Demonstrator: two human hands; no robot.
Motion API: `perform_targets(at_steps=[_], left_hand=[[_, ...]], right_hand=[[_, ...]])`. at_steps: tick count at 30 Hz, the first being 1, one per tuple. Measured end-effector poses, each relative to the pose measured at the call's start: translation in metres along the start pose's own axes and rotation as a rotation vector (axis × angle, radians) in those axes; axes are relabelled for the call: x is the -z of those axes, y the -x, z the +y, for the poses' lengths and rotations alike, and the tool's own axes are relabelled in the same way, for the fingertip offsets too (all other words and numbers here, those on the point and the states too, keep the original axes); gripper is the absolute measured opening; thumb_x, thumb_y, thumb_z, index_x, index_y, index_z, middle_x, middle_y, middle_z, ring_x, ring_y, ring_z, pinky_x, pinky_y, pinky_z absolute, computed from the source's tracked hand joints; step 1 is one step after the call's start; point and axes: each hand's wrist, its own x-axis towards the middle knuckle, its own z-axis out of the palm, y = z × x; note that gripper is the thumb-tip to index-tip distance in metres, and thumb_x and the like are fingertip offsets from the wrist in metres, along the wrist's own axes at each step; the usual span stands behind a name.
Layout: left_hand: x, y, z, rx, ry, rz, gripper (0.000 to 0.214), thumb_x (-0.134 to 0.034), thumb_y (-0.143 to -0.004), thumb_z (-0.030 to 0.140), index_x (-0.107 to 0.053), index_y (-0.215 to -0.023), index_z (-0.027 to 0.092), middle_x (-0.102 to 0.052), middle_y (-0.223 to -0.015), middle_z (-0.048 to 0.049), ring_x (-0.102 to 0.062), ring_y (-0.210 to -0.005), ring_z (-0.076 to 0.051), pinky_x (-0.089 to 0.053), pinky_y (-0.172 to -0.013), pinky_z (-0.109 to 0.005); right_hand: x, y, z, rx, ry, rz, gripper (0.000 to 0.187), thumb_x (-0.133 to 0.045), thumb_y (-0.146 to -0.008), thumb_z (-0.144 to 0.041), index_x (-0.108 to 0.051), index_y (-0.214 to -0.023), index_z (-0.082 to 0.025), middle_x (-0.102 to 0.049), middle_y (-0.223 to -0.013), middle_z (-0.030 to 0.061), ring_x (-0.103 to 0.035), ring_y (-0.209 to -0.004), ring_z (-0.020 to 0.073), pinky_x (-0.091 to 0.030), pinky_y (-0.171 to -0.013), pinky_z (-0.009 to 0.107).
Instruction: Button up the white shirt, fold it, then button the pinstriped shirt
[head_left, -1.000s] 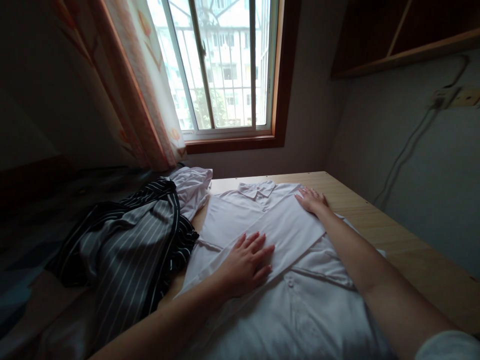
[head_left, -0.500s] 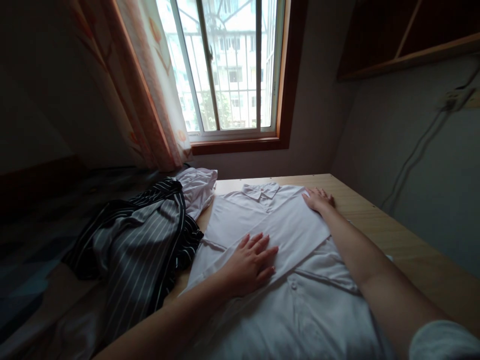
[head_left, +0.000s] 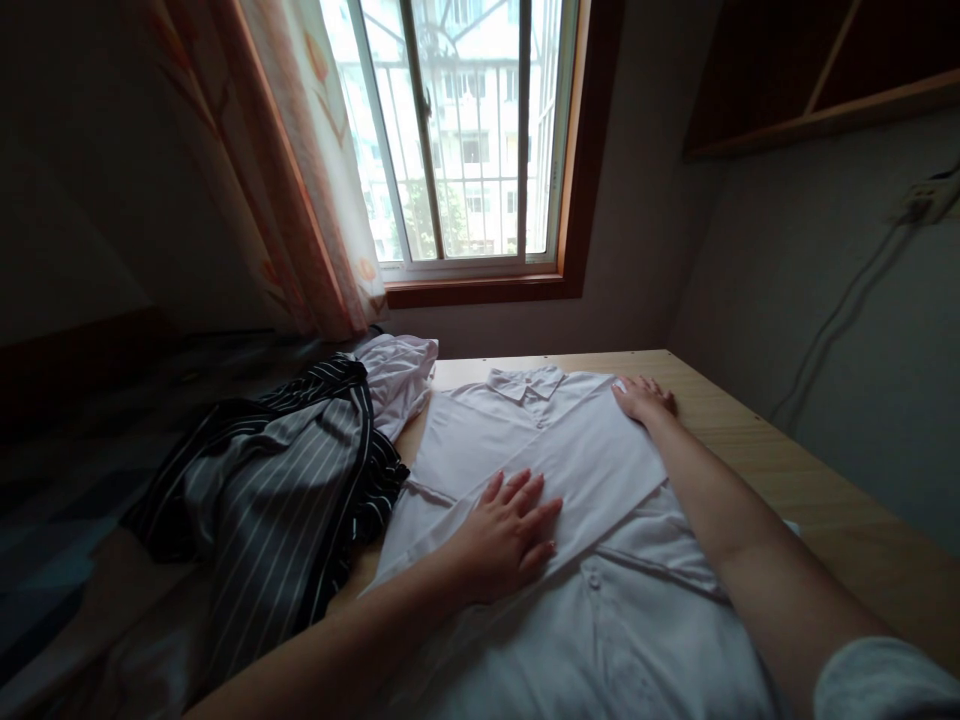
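A white collared shirt (head_left: 465,440) lies spread on a light wooden table (head_left: 750,440), its collar pointing toward the window. One sleeve is laid diagonally across the front. On that sleeve, near the middle of the shirt, my left hand (head_left: 506,535) rests flat with fingers spread. My right hand (head_left: 643,398) lies palm down at the shirt's far right shoulder edge, its fingers stretched out over the edge toward the wood. Buttons show on the lower front, which runs out of view toward me.
To the left lies a heap of black-and-white striped clothing (head_left: 277,480), with a crumpled pale garment (head_left: 397,375) behind it. Beyond the table are a window (head_left: 465,150) and a flowered curtain (head_left: 277,180). A cable (head_left: 840,310) hangs on the right wall below a shelf (head_left: 825,120).
The view has shifted slightly, so everything sits a little farther right. Both hands stay at the same places on the shirt.
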Motion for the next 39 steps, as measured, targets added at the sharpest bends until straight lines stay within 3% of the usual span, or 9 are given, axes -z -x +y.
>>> perform_targets(at_steps=[7, 14, 20, 24, 27, 30, 34, 36, 39], left_hand=[[0.001, 0.000, 0.002, 0.013, 0.017, 0.004, 0.054, -0.041, -0.097, 0.051, -0.045, -0.145, 0.027, -0.038, -0.155, -0.0107, -0.028, -0.145, -0.031, -0.021, -0.118, -0.057], [0.000, 0.000, 0.002, 0.018, 0.019, 0.017, 0.054, -0.043, -0.096, 0.051, -0.046, -0.144, 0.028, -0.038, -0.155, -0.0102, -0.029, -0.145, -0.031, -0.020, -0.118, -0.057], [0.001, 0.000, 0.002, 0.022, 0.021, 0.016, 0.053, -0.043, -0.096, 0.051, -0.046, -0.144, 0.028, -0.038, -0.155, -0.0092, -0.029, -0.145, -0.031, -0.020, -0.118, -0.056], [0.001, 0.000, 0.002, 0.032, 0.029, 0.024, 0.053, -0.044, -0.095, 0.052, -0.046, -0.144, 0.030, -0.039, -0.155, -0.0085, -0.030, -0.145, -0.031, -0.020, -0.118, -0.057], [0.001, 0.000, 0.002, 0.035, 0.030, 0.023, 0.053, -0.044, -0.095, 0.052, -0.046, -0.144, 0.030, -0.037, -0.156, -0.0085, -0.029, -0.145, -0.031, -0.020, -0.117, -0.058], [0.000, -0.001, 0.003, 0.036, 0.036, 0.021, 0.053, -0.046, -0.095, 0.050, -0.046, -0.144, 0.030, -0.036, -0.156, -0.0093, -0.028, -0.145, -0.032, -0.020, -0.117, -0.059], [-0.004, -0.004, -0.001, 0.075, 0.074, 0.038, 0.059, -0.054, -0.091, 0.047, -0.043, -0.145, 0.025, -0.039, -0.154, -0.0114, -0.031, -0.144, -0.030, -0.023, -0.118, -0.055], [-0.003, -0.007, -0.012, 0.156, 0.087, 0.128, 0.062, -0.052, -0.092, 0.042, -0.039, -0.147, 0.017, -0.039, -0.153, -0.0152, -0.033, -0.143, -0.028, -0.027, -0.118, -0.049], [0.013, -0.015, -0.043, 0.369, 0.024, 0.370, 0.064, -0.049, -0.093, 0.033, -0.030, -0.148, 0.008, -0.035, -0.154, -0.0210, -0.029, -0.145, -0.030, -0.028, -0.118, -0.048]], right_hand=[[-0.003, -0.007, 0.001, 0.170, 0.008, 0.147, 0.046, -0.035, -0.096, -0.043, -0.062, -0.126, -0.021, -0.050, -0.144, 0.0130, -0.039, -0.135, 0.0291, -0.029, -0.111, 0.049], [0.000, -0.006, -0.002, 0.255, -0.059, 0.234, 0.031, -0.049, -0.088, -0.027, -0.065, -0.114, -0.020, -0.065, -0.121, 0.0116, -0.054, -0.112, 0.0270, -0.038, -0.097, 0.038], [0.008, 0.001, -0.008, 0.241, -0.202, 0.240, 0.042, -0.052, -0.083, -0.022, -0.063, -0.123, -0.016, -0.067, -0.118, 0.0109, -0.057, -0.110, 0.0257, -0.040, -0.097, 0.032], [0.022, 0.003, -0.020, 0.212, -0.274, 0.212, 0.037, -0.050, -0.084, -0.028, -0.071, -0.111, -0.015, -0.069, -0.114, 0.0119, -0.060, -0.107, 0.0263, -0.044, -0.093, 0.030], [0.045, 0.008, -0.030, 0.254, -0.382, 0.267, 0.036, -0.049, -0.086, -0.034, -0.073, -0.104, -0.013, -0.071, -0.108, 0.0125, -0.061, -0.103, 0.0265, -0.047, -0.089, 0.029], [0.076, 0.025, -0.031, 0.382, -0.639, 0.256, 0.037, -0.053, -0.085, -0.044, -0.072, -0.097, -0.015, -0.073, -0.095, 0.0092, -0.064, -0.091, 0.0256, -0.051, -0.078, 0.030], [0.110, 0.070, -0.016, 0.530, -0.870, 0.209, 0.045, -0.063, -0.078, -0.060, -0.072, -0.093, -0.018, -0.072, -0.083, 0.0041, -0.066, -0.079, 0.0222, -0.052, -0.068, 0.029], [0.119, 0.097, -0.004, 0.580, -0.888, 0.188, 0.046, -0.066, -0.075, -0.063, -0.073, -0.089, -0.019, -0.072, -0.081, 0.0029, -0.066, -0.078, 0.0219, -0.053, -0.069, 0.029], [0.125, 0.135, 0.016, 0.596, -0.877, 0.150, 0.045, -0.069, -0.073, -0.064, -0.075, -0.086, -0.021, -0.074, -0.082, 0.0028, -0.068, -0.083, 0.0237, -0.055, -0.074, 0.032]])
